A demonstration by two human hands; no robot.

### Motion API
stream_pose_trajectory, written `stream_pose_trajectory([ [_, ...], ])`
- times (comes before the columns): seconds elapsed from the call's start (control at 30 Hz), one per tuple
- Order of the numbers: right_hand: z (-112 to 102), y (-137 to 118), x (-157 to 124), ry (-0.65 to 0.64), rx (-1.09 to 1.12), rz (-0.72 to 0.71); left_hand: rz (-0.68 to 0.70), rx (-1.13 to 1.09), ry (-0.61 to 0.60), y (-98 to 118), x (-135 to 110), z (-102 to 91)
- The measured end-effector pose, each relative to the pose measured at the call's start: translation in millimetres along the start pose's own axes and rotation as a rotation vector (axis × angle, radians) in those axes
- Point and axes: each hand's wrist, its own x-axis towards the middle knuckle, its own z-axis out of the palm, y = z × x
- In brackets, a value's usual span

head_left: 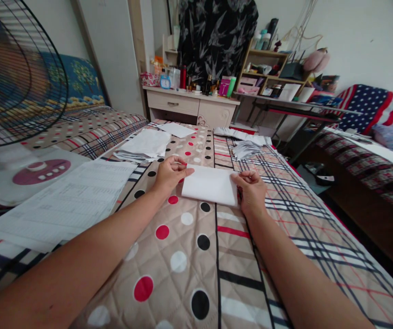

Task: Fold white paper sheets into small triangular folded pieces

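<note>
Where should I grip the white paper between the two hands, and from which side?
Pinch the white paper near its far corners, coming from left and right, thumbs on top, as the left hand and right hand do. It looks thin and flat, so edges probably hold best.

Soft, diffuse room light, moderately bright; direction hard to tell.
Brightest patch the white sheet [210, 184], nearly featureless, faint shadow along its near edge. Darkest low at right, beneath the far bed [363, 185]. Fan blades [28, 68] smeared. Wide-angle stretch: wardrobe [112, 50] leans outward. Printed pages [72, 196] too soft to read.
</note>
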Motion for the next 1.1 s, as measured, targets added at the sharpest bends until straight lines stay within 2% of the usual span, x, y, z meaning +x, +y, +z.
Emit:
stream_pose_trajectory([
  [0.4, 0, 2, 0, -0.003, -0.003, -0.020, 0.015, 0.017, 0.001, -1, 0, -0.2],
  [0.63, 0, 4, 0, -0.007, -0.098, -0.035, 0.005, 0.080, -0.001, -8, 3, -2.5],
  [0.8, 1, 11, 9, -0.030, -0.390, -0.118, 0.088, 0.413, -0.002, -8, 7, -4.6],
  [0.9, 1, 13, 14, -0.067, -0.635, -0.184, 0.152, 0.639, -0.054, -6, 10, -4.4],
  [1.1, 1, 9, 17, -0.155, -1.004, -0.248, 0.179, 0.764, -0.189, -16, 19, -9.4],
])
